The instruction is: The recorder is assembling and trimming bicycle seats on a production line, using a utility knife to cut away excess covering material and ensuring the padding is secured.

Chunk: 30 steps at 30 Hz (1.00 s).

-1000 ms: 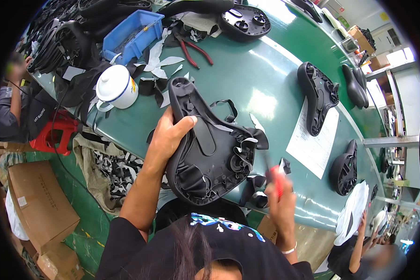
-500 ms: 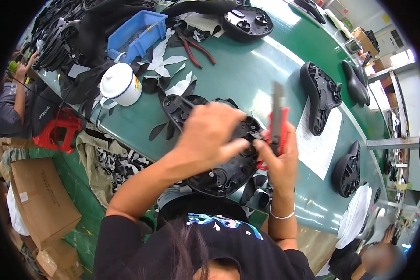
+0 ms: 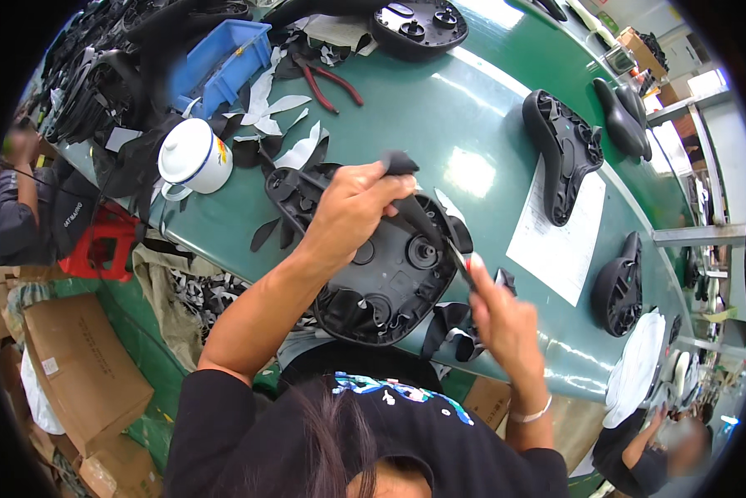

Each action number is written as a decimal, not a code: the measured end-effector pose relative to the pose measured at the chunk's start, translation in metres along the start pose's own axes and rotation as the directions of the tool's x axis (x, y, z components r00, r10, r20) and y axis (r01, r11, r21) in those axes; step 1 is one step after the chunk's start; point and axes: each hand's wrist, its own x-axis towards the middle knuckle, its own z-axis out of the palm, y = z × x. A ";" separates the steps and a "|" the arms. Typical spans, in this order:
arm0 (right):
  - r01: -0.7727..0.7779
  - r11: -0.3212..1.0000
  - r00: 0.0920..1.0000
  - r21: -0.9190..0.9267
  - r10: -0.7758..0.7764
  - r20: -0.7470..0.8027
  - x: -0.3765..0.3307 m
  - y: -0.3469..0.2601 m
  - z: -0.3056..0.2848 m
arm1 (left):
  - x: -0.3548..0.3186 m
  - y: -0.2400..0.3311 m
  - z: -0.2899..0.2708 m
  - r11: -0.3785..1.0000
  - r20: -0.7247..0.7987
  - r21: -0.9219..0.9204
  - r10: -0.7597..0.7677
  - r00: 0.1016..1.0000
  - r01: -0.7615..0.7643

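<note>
An upside-down black bicycle saddle (image 3: 390, 278) lies at the table's near edge, its ribbed plastic underside facing up. My left hand (image 3: 350, 209) is closed on a strip of black cover material (image 3: 420, 220), stretched up from the saddle's right rim. In my right hand (image 3: 506, 319) is a utility knife (image 3: 459, 262) with a red handle, mostly hidden by the fingers. The knife's blade meets the saddle rim near the base of the strip. Loose black offcuts (image 3: 452, 328) lie beside the saddle's near right side.
Red-handled pliers (image 3: 333, 86), a blue bin (image 3: 224, 66) and a lidded white mug (image 3: 195, 158) stand far left among scraps. More saddles, one (image 3: 560, 158) on a paper sheet (image 3: 555, 241), lie to the right. Two people are at the sides.
My left hand has pulled a black strip upward from the saddle. My right hand has lowered the knife, bringing its blade from upright down to the saddle's right rim.
</note>
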 end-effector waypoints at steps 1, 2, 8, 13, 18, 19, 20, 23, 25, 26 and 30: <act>-0.104 0.994 0.994 0.036 0.103 0.034 -0.012 -0.011 0.003 | 0.002 0.002 -0.002 0.970 -0.108 -0.216 0.088 0.990 -0.110; -0.223 0.973 0.973 0.060 0.219 0.069 -0.026 -0.026 0.002 | 0.000 0.005 -0.003 0.882 -0.215 -0.415 0.147 0.966 -0.226; -0.305 0.947 0.952 0.100 0.302 0.049 0.001 -0.041 -0.008 | -0.013 0.016 -0.007 0.831 0.255 0.364 0.346 0.903 -0.421; -0.197 0.961 0.980 -0.194 0.194 -0.036 0.034 -0.036 -0.002 | 0.033 0.002 -0.014 0.051 0.478 0.785 0.583 0.657 -0.617; -0.200 0.953 0.969 -0.227 0.227 0.097 0.003 -0.064 -0.005 | 0.046 -0.001 -0.045 0.858 -0.279 0.439 0.410 0.868 -0.265; -0.163 0.960 0.979 -0.228 0.186 0.080 0.011 -0.057 -0.011 | 0.042 0.000 -0.048 0.956 -0.272 0.225 0.247 0.930 -0.189; -0.143 0.960 0.985 -0.240 0.161 0.057 0.022 -0.042 -0.020 | 0.040 0.005 -0.044 0.996 -0.208 -0.007 0.084 0.975 -0.087; -0.005 0.962 0.996 -0.274 0.027 0.079 0.072 0.009 -0.036 | 0.003 -0.001 -0.040 0.912 -0.080 -0.407 -0.098 0.992 0.057; 0.108 0.960 0.985 -0.257 -0.068 0.160 0.096 0.021 -0.045 | -0.037 -0.013 -0.043 0.905 0.066 -0.421 -0.035 0.997 0.060; 0.234 0.947 0.959 -0.219 -0.187 0.214 0.102 0.022 -0.046 | -0.053 -0.016 -0.050 0.972 0.157 -0.233 0.058 0.986 -0.020; 0.396 0.893 0.908 -0.216 -0.344 0.239 0.106 0.016 -0.054 | -0.068 0.046 -0.074 0.882 0.521 0.078 0.361 0.773 -0.465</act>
